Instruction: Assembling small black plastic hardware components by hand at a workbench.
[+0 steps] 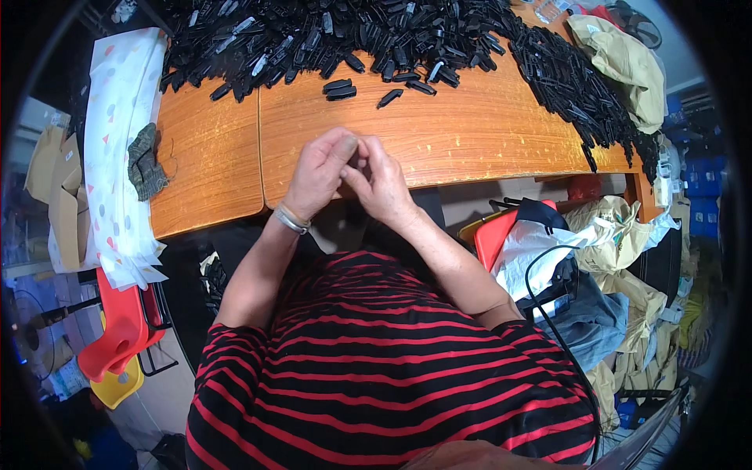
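Where hands (317,168) (385,186) meet, grip hidden, pile (337,41) cropped

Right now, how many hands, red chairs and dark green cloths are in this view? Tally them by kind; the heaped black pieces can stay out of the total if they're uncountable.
Hands: 2 (left hand, right hand)
Red chairs: 2 (left chair, right chair)
Dark green cloth: 1
Total: 5
Black pieces left out: too many to count.
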A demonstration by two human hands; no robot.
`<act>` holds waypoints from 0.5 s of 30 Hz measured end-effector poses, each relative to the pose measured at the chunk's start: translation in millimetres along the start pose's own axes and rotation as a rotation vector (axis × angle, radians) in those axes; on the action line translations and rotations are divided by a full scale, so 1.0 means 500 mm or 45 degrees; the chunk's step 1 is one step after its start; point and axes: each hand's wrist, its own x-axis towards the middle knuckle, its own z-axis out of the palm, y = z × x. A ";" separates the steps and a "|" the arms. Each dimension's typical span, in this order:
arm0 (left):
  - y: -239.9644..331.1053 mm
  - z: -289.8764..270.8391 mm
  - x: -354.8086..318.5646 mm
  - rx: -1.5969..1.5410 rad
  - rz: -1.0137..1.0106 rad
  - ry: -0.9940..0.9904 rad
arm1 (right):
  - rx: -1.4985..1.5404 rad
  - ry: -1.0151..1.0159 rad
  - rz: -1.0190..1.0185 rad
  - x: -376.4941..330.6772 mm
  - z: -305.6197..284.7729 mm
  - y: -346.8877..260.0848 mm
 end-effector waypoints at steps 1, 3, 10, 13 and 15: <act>0.010 -0.003 -0.012 -0.009 -0.077 0.056 | 0.006 -0.039 0.034 -0.005 0.012 0.003; 0.000 -0.058 -0.055 0.204 -0.052 0.078 | 0.152 -0.314 0.109 -0.003 0.023 -0.029; 0.118 -0.288 -0.321 1.350 -0.479 0.014 | 0.031 -0.324 -0.070 0.066 -0.045 0.006; 0.152 -0.279 -0.335 1.668 -0.231 0.048 | -0.590 0.057 -0.192 0.126 -0.101 0.069; 0.145 -0.248 -0.291 1.360 -0.247 0.212 | -0.784 0.096 -0.122 0.153 -0.113 0.065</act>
